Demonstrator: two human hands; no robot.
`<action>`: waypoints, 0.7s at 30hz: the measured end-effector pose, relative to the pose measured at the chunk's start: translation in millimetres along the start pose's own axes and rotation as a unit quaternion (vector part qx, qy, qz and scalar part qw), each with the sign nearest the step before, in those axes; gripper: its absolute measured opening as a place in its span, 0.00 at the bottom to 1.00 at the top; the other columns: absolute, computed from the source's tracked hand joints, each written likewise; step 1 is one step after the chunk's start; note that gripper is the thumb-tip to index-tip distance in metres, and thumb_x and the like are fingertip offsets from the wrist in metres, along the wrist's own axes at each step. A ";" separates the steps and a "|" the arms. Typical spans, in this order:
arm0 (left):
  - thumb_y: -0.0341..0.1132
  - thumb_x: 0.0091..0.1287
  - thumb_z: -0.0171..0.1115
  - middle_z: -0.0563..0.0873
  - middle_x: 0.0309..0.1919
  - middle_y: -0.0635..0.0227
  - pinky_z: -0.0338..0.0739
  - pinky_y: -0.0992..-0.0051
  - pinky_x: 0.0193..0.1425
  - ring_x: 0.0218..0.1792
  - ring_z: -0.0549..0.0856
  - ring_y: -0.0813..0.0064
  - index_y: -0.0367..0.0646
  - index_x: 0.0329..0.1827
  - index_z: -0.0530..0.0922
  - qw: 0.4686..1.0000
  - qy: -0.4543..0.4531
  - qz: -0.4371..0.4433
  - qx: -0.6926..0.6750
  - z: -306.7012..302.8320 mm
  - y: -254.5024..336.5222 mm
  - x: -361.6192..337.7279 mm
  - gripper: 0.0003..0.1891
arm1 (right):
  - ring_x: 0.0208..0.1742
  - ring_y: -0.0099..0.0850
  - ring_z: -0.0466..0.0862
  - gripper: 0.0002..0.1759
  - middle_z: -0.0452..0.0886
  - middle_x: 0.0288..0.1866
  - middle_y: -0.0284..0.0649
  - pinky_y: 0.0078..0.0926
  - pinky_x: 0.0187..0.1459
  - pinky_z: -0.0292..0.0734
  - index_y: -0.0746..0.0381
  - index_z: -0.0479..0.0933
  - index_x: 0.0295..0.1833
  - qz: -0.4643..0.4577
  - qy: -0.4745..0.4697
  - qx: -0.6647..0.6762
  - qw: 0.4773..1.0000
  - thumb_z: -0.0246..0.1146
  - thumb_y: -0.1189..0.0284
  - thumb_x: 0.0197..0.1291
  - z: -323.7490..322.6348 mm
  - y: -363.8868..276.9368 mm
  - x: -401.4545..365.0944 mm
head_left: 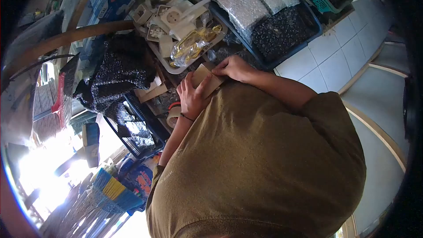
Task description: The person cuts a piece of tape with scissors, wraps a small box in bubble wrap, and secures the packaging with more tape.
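- Dark crate (294, 52), R of the white tray (171, 68): we see clear bubble wrap (240, 4) plus loose black wrap (282, 33) inside.
- White tray itself, our landmark: holds white sockets (172, 16) & a bagged yellow bundle (189, 48), contents unclear to us.
- Black bubble wrap heap (121, 70): L of the tray, crumpled, shiny.
- Black basket (150, 117): L of the tray & nearer us, w/ more wrap in it.
- Our L hand (192, 94): on the tray's near side, fingers & thumb spread apart over the cardboard box; can't tell if they clamp it or just press.
- Our R hand (235, 68): near side of the tray too, toward its R end; thumb & fingertips together, apparently pinching the box edge.
- Cardboard box (202, 74): just on our side of the tray, b/w both hands, partly hidden. Prob. light, fairly stiff, dry & not slippery; thin edges prob. crease or dent if squeezed. Best hold, we'd say: L palm flat across the broad face, R fingertips on the edge nr the corner.
- Tape roll (173, 118): nearer us than the tray, beside our L wrist.
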State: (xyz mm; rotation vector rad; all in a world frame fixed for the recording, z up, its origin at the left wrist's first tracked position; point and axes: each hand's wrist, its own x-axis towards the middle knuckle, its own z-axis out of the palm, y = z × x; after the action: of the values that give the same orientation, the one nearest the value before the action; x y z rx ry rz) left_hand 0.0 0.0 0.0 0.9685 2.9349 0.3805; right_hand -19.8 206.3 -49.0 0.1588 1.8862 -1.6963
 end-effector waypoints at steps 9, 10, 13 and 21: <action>0.49 0.43 0.70 0.65 0.57 0.56 0.63 0.56 0.55 0.53 0.69 0.55 0.68 0.59 0.71 1.000 0.029 0.004 -0.003 -2.4 12.3 -2.2 0.35 | 0.41 0.45 0.81 0.34 0.81 0.37 0.54 0.38 0.44 0.74 0.71 0.79 0.36 0.066 0.137 -0.128 0.980 0.64 0.45 0.48 18.1 41.7 20.8; 0.48 0.42 0.70 0.65 0.57 0.55 0.63 0.56 0.54 0.53 0.69 0.55 0.67 0.59 0.71 1.000 0.016 -0.005 0.001 -2.4 13.0 -2.6 0.35 | 0.41 0.45 0.81 0.34 0.81 0.37 0.54 0.39 0.43 0.74 0.71 0.78 0.35 0.059 0.153 -0.093 0.982 0.61 0.45 0.50 19.9 42.4 19.0; 0.47 0.41 0.71 0.66 0.57 0.56 0.64 0.56 0.54 0.53 0.69 0.55 0.67 0.59 0.71 1.000 0.015 -0.009 0.011 -1.6 11.6 -2.4 0.35 | 0.40 0.45 0.81 0.34 0.81 0.35 0.54 0.40 0.41 0.75 0.72 0.78 0.34 0.048 0.163 -0.001 0.986 0.58 0.45 0.54 23.4 21.8 1.6; 0.44 0.39 0.72 0.67 0.56 0.57 0.64 0.57 0.55 0.54 0.70 0.55 0.62 0.56 0.72 0.998 0.053 -0.022 0.003 3.5 13.5 -4.3 0.35 | 0.10 0.27 0.73 0.30 0.73 0.13 0.40 0.25 0.12 0.64 0.68 0.75 0.26 0.091 0.053 -0.059 0.993 0.54 0.47 0.58 24.5 33.5 9.1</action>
State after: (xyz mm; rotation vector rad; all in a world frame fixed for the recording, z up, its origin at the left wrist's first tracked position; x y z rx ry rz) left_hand 11.7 8.7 -0.4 0.9099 3.0472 0.4357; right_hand -3.4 186.7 -82.9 0.3688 1.9785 -1.4752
